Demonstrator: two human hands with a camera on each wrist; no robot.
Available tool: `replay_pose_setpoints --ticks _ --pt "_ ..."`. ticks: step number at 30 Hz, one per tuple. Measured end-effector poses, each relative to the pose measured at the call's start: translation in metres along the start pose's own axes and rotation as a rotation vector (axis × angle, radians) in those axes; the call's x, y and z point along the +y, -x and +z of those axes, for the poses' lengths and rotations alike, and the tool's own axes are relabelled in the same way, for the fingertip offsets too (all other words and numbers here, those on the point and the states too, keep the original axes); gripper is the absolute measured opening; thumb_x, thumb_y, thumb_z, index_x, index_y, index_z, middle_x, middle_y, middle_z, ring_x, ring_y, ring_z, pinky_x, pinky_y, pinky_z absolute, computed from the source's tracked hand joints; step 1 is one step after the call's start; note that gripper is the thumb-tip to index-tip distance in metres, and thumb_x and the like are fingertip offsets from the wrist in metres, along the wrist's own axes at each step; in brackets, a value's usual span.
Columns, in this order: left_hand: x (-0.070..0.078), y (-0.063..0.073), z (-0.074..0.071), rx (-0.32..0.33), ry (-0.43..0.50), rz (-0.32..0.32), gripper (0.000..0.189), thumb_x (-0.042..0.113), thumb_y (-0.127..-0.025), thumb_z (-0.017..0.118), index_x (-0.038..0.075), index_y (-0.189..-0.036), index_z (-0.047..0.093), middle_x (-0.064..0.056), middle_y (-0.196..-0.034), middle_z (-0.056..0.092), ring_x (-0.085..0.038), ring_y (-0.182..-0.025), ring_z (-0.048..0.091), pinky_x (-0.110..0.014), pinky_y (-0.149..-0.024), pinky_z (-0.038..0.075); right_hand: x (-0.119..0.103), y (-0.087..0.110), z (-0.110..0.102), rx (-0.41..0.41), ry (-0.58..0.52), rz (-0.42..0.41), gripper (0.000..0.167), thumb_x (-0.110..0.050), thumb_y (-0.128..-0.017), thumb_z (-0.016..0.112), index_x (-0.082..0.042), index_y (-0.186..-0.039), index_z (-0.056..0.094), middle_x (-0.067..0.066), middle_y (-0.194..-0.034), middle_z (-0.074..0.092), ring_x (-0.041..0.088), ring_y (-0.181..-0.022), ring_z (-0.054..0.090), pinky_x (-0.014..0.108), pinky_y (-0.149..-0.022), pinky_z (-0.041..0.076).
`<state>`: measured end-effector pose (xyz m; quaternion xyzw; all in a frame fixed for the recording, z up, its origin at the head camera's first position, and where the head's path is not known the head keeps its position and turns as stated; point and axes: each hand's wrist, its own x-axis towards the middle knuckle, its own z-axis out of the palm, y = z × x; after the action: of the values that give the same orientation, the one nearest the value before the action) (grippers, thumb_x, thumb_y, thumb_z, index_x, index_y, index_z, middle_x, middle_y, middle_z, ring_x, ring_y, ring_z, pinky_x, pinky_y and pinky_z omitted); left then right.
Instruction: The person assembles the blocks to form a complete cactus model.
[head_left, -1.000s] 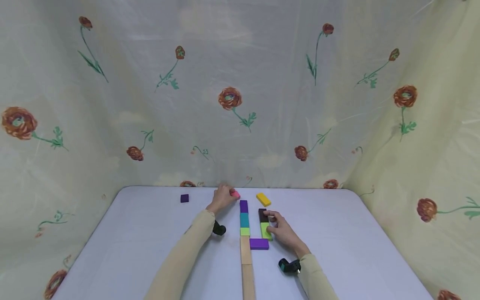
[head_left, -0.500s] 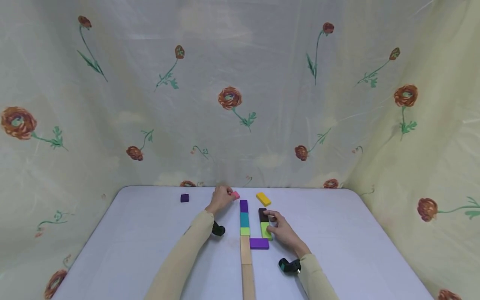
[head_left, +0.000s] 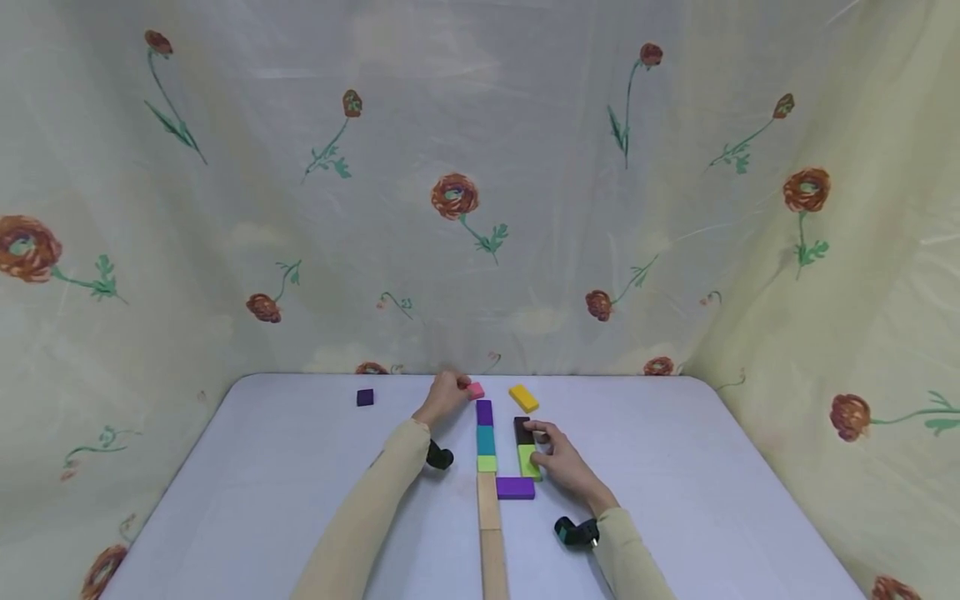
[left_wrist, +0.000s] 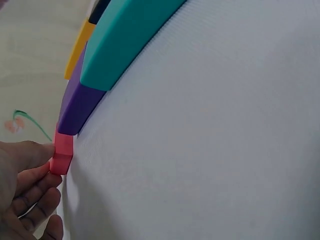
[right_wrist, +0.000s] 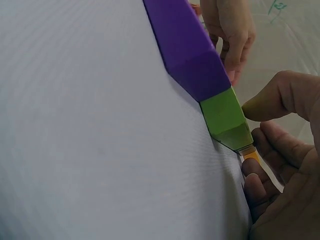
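Note:
My left hand (head_left: 444,398) pinches a small pink block (left_wrist: 63,154) between thumb and fingers, at the far end of a row. The row's far purple block (head_left: 484,412) stands close beside it, followed by a teal block (head_left: 486,440), a lime block (head_left: 487,463) and plain wooden blocks (head_left: 488,500). My right hand (head_left: 568,464) rests at a shorter row, its index finger at a black block (head_left: 522,430) and its thumb at a green block (right_wrist: 225,115). A purple block (head_left: 515,488) lies crosswise between the rows' near parts.
A yellow block (head_left: 523,398) lies at an angle beyond the black one. Far left on the white table (head_left: 285,483) sits a dark purple block (head_left: 365,397). A flowered cloth (head_left: 525,250) hangs behind the table's back edge.
The left hand has moved the pink block slightly right, toward the far end of the long row. The right hand keeps its place. The head view has shifted a little.

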<state>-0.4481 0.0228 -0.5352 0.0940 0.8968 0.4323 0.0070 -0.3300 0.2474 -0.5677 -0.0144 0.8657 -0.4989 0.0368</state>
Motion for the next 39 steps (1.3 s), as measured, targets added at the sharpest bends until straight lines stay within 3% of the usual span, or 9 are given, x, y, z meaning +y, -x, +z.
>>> replay_pose_setpoints --ticks 5,14,29,39 --pt "-0.0017 -0.0027 0.0045 -0.016 0.005 0.031 0.023 0.006 -0.091 0.064 0.0 -0.113 0.067 -0.012 -0.107 0.065 -0.022 -0.096 0.059 -0.034 -0.087 0.054 -0.0005 0.0008 0.0003 -0.001 0.001 0.003 0.053 -0.004 -0.085 0.061 -0.021 -0.135 0.051 0.012 -0.141 0.045 0.03 -0.123 0.045 0.042 -0.091 0.045" --pt "-0.0016 -0.0037 0.0084 -0.051 0.052 0.005 0.022 0.007 -0.092 0.063 0.002 -0.113 0.068 -0.01 -0.105 0.065 -0.021 -0.094 0.058 -0.034 -0.085 0.053 -0.0011 0.0014 -0.0017 -0.001 0.008 -0.015 0.054 -0.004 -0.084 0.062 -0.019 -0.134 0.052 0.008 -0.139 0.048 0.026 -0.118 0.046 0.031 -0.081 0.042" --pt "0.0029 0.0012 0.0085 -0.076 0.044 0.006 0.022 0.006 -0.091 0.061 0.002 -0.111 0.068 -0.01 -0.104 0.066 -0.019 -0.091 0.058 -0.033 -0.083 0.053 -0.0011 0.0016 0.0 -0.011 -0.003 0.01 0.053 -0.005 -0.085 0.062 -0.02 -0.135 0.051 0.01 -0.141 0.046 0.028 -0.123 0.044 0.042 -0.09 0.044" --pt "0.0027 0.0 0.0088 -0.083 0.039 0.001 0.022 0.008 -0.092 0.06 0.003 -0.112 0.068 -0.01 -0.107 0.066 -0.02 -0.093 0.059 -0.033 -0.085 0.054 -0.0022 0.0018 -0.0001 -0.013 -0.004 0.018 0.052 -0.005 -0.086 0.061 -0.02 -0.135 0.051 0.01 -0.14 0.046 0.027 -0.12 0.045 0.037 -0.086 0.044"
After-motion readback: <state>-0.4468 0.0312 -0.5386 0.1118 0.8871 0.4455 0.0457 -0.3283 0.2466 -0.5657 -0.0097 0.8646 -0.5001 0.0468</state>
